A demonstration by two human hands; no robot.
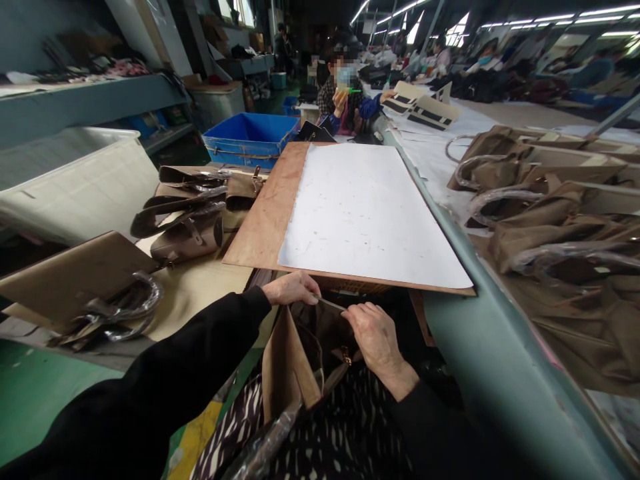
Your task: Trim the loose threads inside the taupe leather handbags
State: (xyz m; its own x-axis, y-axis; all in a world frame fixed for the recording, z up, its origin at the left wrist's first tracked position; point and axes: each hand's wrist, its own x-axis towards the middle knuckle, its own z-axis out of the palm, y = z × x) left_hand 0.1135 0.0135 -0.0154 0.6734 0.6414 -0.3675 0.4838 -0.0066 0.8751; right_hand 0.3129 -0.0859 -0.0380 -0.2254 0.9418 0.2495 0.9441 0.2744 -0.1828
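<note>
A brown handbag (287, 363) rests on my lap with its mouth facing up, and a small gold-coloured clasp shows near its right side. My left hand (293, 288) pinches one end of a thin, pale edge that looks like the bag's far rim. At the other end of that edge, my right hand (375, 333) grips with curled fingers, so it runs straight between both hands. A plastic-wrapped handle (273, 437) hangs toward me. The bag's lower part is lost in shadow against my patterned clothing.
In front stands a wooden board (265, 217) with a white sheet (365, 207). Brown bags (187, 237) lie at left; more bags (560, 193) line the right-hand table. Behind are a blue bin (250, 137), a white bin (80, 180) and a masked person (345, 100).
</note>
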